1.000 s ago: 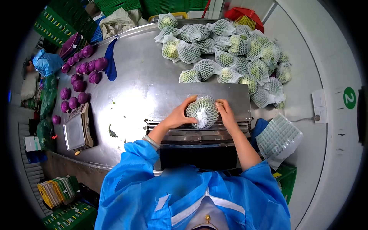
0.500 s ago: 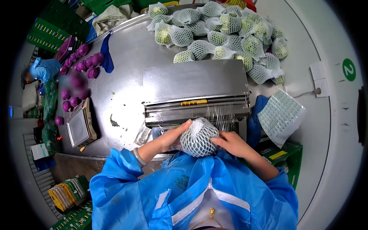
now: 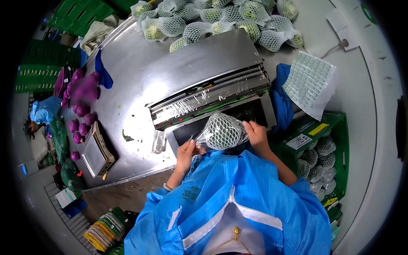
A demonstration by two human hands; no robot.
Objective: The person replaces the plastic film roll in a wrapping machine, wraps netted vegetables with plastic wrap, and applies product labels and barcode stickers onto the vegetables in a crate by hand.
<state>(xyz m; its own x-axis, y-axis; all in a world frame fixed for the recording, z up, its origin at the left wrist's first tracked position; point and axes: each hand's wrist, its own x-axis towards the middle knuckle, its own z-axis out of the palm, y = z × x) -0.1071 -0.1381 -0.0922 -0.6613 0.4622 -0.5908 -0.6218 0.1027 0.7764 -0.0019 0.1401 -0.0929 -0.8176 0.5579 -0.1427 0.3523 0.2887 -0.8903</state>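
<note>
Head view, read as a clock centred on the netted bundle in hand: the metal table point(image 3: 123, 104) spreads widest, from 9 o'clock round to 12, with a pile of netted produce point(image 3: 212, 15) along its far side at 12. Nearer, also toward 12, lies the film dispenser point(image 3: 212, 92), and a green crate point(image 3: 338, 125) at 3 o'clock (more netted pieces sit inside it). A scale point(image 3: 94, 155) stands at 9. Beneath the netted bundle point(image 3: 225, 132) is the dispenser's dark plate point(image 3: 253, 111); 0.5 s ago the bundle was held against the jacket front, with strands of film running to the dispenser, and now no such strands show between them. The left hand point(image 3: 185, 153), at 8 o'clock, and the right hand point(image 3: 256, 134), at 3, have moved from cupping the bundle out to its 2 sides, well apart, fingers closed on clear film point(image 3: 204, 138) drawn taut from it. To judge by that, the film has come free of the dispenser and the work has passed from pulling film to handling its loose ends. Whether film covers the underside cannot be told.
</note>
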